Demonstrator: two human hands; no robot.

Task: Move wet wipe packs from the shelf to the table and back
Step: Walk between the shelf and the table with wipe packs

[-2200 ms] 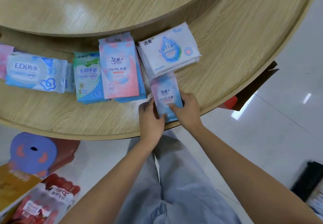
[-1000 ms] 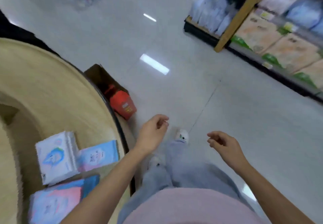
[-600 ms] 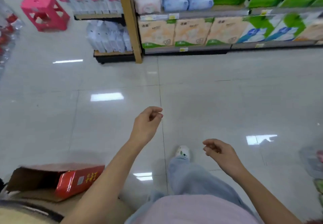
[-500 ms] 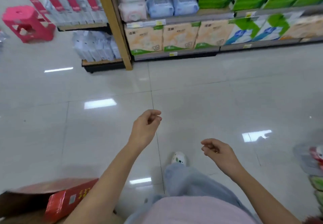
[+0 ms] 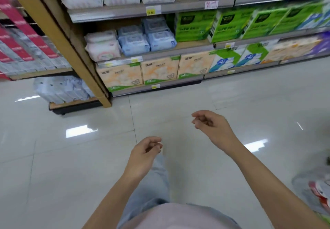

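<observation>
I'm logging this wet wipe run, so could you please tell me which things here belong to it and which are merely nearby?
Job:
blue wipe packs
pink wipe packs
shelf
left hand, empty
right hand, empty

Nearby:
green boxes
orange tissue packs
price tag

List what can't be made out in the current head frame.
- Green packs, head view: motion blur smears the print; unreadable.
- Yellow price tag, head view: digits too small to trust.
- Table: out of frame.
- Red-and-grey object: cut off by the right edge; identity unclear.
- Left hand and right hand: fingers curled, palms mostly hidden; no pack visible in them.
</observation>
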